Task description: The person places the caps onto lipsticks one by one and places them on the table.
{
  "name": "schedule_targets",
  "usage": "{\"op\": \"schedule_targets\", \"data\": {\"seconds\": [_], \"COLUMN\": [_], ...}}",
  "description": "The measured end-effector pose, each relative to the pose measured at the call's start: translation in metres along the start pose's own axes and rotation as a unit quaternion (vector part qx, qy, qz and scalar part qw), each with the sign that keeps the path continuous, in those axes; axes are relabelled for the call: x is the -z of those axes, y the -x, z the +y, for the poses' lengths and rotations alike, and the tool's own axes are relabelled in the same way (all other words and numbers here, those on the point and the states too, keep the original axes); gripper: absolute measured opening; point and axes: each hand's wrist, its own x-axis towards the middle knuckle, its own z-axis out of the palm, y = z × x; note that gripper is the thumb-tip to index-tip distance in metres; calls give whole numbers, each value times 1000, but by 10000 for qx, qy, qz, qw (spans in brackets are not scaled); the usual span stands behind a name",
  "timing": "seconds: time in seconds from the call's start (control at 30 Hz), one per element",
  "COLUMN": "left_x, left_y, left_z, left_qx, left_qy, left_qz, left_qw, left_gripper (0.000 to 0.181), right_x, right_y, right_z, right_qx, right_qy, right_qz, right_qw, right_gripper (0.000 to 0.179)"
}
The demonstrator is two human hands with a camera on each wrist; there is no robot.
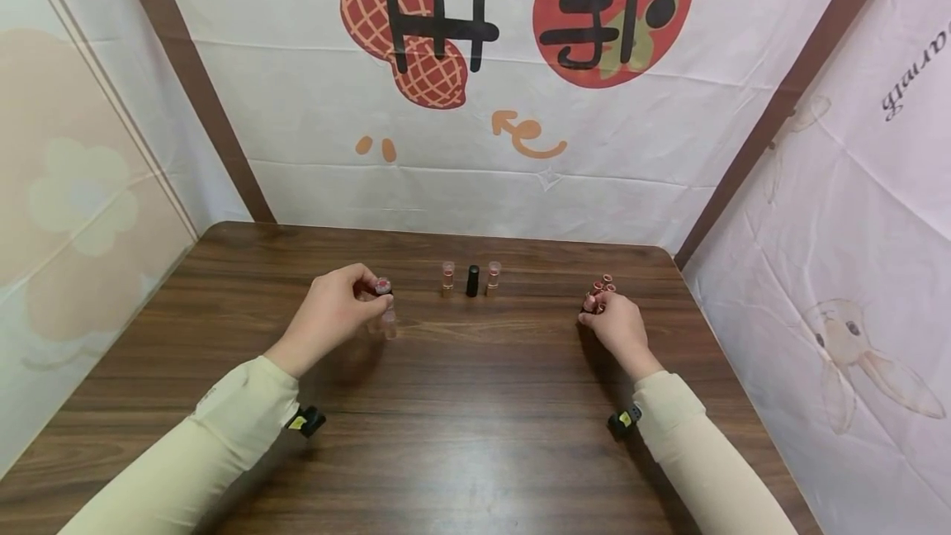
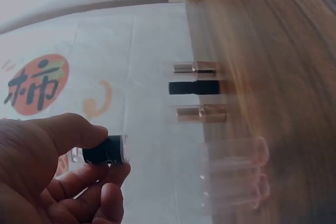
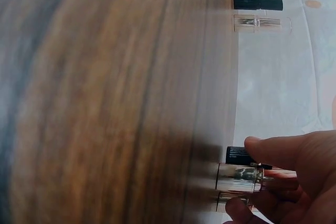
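Note:
My left hand (image 1: 338,304) pinches a short black tube with clear ends (image 2: 105,149) between thumb and fingers, held above the table. A reddish top shows on it in the head view. Just below and beside this hand, clear lipstick caps (image 2: 236,153) stand on the table. At the right, my right hand (image 1: 615,324) pinches a small black lipstick tube (image 3: 239,156), low by the tabletop. Uncapped gold lipsticks (image 1: 607,279) cluster right against its fingers, and one gold lipstick (image 3: 239,177) lies close under the black tube. The fingers partly hide this group.
Between the hands, at the back of the brown wooden table (image 1: 461,436), a black lipstick (image 1: 472,281) stands between two gold lipsticks with clear caps, one on the left (image 1: 447,280) and one on the right (image 1: 494,280). A printed cloth (image 1: 475,196) hangs behind the table.

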Motion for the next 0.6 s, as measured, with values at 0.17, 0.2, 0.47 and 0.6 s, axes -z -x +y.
{"op": "schedule_targets", "data": {"seconds": [0.17, 0.2, 0.47, 0.6], "left_x": [-1, -2, -4, -6], "left_y": [-6, -7, -14, -18], "left_z": [11, 14, 28, 33], "left_qx": [-200, -236, -401, -459], "left_qy": [154, 156, 113, 197], "left_qz": [-28, -23, 61, 38], "left_qw": [9997, 9996, 9991, 9987], "left_gripper": [19, 19, 18, 18], "right_x": [5, 6, 18, 18], "right_y": [3, 4, 7, 10], "right_z": [-2, -3, -15, -25], "right_qx": [-34, -36, 114, 313], "right_qy": [-78, -101, -125, -63], "right_qz": [76, 101, 315, 385], "right_qw": [9999, 9999, 9994, 9987], "right_gripper": [19, 19, 18, 17]}}
